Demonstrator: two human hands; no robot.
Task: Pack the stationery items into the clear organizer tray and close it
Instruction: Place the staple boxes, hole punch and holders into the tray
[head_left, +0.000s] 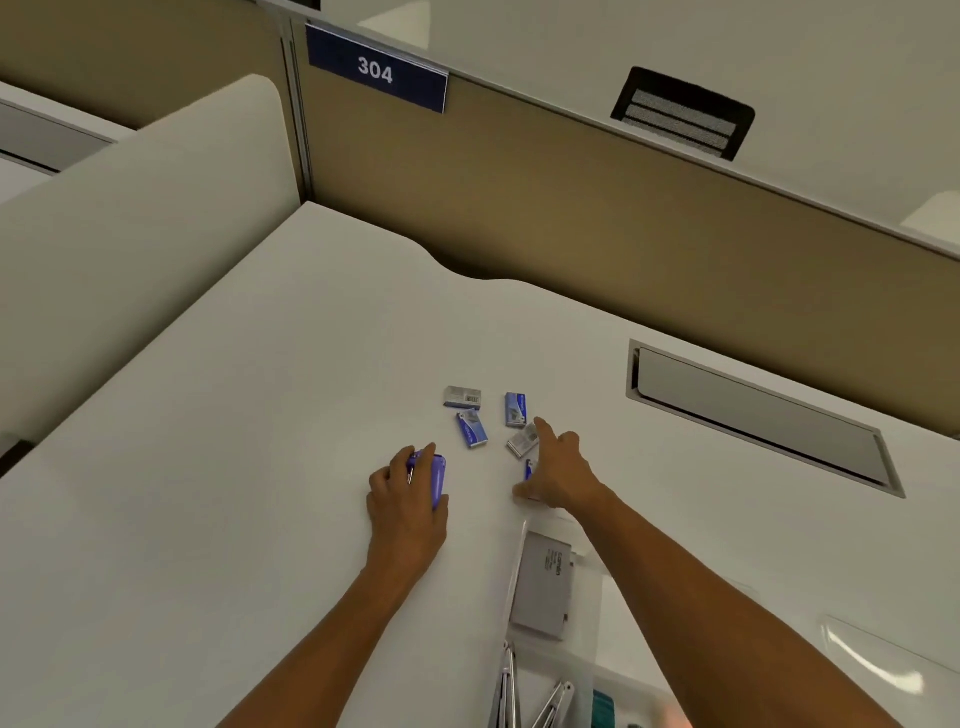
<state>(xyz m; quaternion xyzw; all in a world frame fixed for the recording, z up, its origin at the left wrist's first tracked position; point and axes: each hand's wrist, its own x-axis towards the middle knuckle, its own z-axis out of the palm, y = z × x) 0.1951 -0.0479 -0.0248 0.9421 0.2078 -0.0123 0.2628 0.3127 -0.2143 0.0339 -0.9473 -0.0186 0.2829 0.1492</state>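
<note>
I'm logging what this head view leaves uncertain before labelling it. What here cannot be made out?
- Small box under the right hand: mostly covered by the hand, so whether it is gripped is unclear.
- Purple stapler: half hidden by the left hand holding it.
- Clear organizer tray: cut off by the bottom edge; contents partly behind the right forearm.
- Print on the staple boxes: too small to read.

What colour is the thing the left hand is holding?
The stapler gripped by the left hand is purple, seen in the head view.
</note>
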